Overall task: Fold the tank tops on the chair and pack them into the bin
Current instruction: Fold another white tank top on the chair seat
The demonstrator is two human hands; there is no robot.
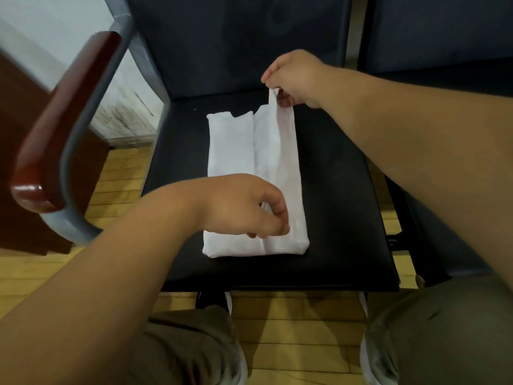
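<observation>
A white tank top [236,151] lies on the black seat of a chair [338,190], folded lengthwise into a narrow strip with both sides turned in. My right hand [294,76] pinches the shoulder strap at the far end and holds it a little above the seat. My left hand [244,207] pinches the fold of the right panel near the hem at the near end. No bin is in view.
The chair has a dark backrest [236,37] and a red-brown wooden armrest [63,126] on a grey frame at the left. A second dark chair [444,31] stands to the right. Wooden floor [299,323] and my knees lie below the seat's front edge.
</observation>
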